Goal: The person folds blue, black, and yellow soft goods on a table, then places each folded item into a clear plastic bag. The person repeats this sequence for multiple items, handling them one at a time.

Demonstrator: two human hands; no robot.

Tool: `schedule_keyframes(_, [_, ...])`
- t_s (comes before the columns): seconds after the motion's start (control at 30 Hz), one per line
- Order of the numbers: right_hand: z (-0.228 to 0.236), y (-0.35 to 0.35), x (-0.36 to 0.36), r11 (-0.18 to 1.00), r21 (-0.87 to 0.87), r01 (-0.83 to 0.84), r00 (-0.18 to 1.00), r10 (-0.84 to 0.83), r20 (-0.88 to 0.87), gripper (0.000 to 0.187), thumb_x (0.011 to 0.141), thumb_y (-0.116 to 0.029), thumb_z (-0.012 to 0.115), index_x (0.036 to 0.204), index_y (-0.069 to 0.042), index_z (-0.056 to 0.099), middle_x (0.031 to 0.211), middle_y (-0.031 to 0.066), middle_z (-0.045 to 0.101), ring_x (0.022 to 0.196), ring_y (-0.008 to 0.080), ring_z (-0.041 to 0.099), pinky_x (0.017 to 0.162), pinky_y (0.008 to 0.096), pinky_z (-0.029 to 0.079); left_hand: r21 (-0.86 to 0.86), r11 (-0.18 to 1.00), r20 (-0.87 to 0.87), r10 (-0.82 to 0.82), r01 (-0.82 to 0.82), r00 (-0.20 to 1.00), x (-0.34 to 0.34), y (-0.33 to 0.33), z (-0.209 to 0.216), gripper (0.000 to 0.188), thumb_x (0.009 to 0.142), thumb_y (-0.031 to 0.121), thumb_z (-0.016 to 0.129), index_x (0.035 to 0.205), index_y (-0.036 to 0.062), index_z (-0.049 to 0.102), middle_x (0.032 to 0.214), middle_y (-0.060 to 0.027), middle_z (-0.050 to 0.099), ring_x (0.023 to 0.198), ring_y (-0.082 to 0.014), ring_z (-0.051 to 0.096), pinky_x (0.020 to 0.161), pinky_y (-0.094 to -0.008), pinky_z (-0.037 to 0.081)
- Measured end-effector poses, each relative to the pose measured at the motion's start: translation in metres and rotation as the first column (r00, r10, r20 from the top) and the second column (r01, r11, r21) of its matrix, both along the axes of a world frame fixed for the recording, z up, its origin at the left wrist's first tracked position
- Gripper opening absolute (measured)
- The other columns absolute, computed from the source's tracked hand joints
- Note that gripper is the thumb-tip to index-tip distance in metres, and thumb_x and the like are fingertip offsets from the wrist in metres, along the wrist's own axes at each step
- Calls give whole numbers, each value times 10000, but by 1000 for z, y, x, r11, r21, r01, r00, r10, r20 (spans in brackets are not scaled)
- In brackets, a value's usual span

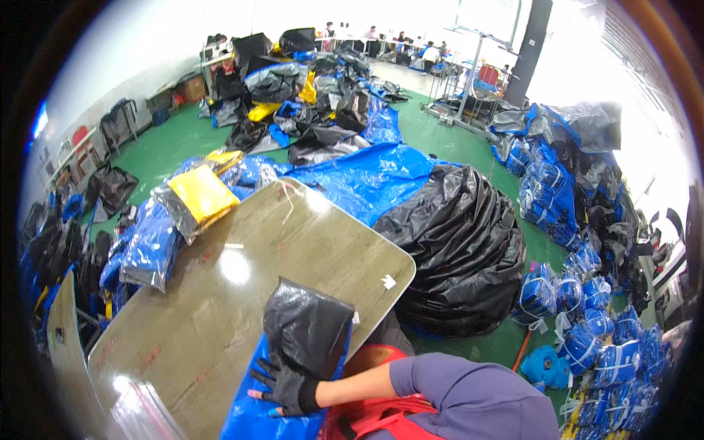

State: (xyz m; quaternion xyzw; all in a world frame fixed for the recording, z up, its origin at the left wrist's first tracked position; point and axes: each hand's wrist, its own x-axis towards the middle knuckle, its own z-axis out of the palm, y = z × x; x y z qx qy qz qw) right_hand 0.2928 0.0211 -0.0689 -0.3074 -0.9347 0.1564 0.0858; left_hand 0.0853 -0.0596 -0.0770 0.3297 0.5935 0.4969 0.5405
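My right hand (290,386), in a black fingerless mesh glove, lies flat with fingers spread on a folded plastic tarpaulin. The tarpaulin's blue part (242,411) is under the palm, and its black folded end (308,319) reaches away past the hand. It rests on the near right edge of a brown wood-patterned table (198,323). My left hand is not visible. Clear plastic bags (147,414) lie at the table's near left corner.
Packed yellow and blue tarpaulins (202,194) sit on the table's far left edge. A large crumpled black sheet (462,249) bulges beyond its right side. Tied blue bundles (579,345) stack at right. More sheets (279,81) pile up behind; people (430,55) sit far back.
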Motion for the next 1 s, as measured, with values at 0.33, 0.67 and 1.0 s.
schedule_keyframes(0.33, [-9, -43, 91, 967, 242, 80, 831, 69, -552, 389, 822, -114, 575, 1211, -115, 595, 1191, 122, 620, 1076, 302, 587, 925, 449, 451, 169, 964, 151, 180, -205, 972, 44, -64, 87, 722, 817, 317, 594, 1428, 9, 363, 1383, -189, 457, 1199, -333, 507, 1015, -469, 419])
schedule_keyframes(0.67, [-45, -34, 125, 988, 28, 149, 781, -100, -617, 412, 779, -273, 648, 1169, -142, 623, 1233, 143, 596, 1158, 360, 547, 1015, 469, 410, 86, 960, -481, -193, 265, 855, 230, 153, 76, 459, 859, 318, 666, 1131, -32, 544, 950, -225, 645, 895, -338, 643, 762, -382, 498])
schedule_keyframes(1.0, [-18, -56, 143, 958, -251, 137, 903, -225, -367, 324, 841, -231, 618, 1147, -126, 635, 1185, 128, 633, 1040, 262, 630, 924, 383, 490, 275, 500, -961, 130, 822, 242, 230, 153, 56, 406, 792, 351, 631, 1122, 123, 573, 1222, -174, 522, 1315, -419, 359, 1115, -658, 102])
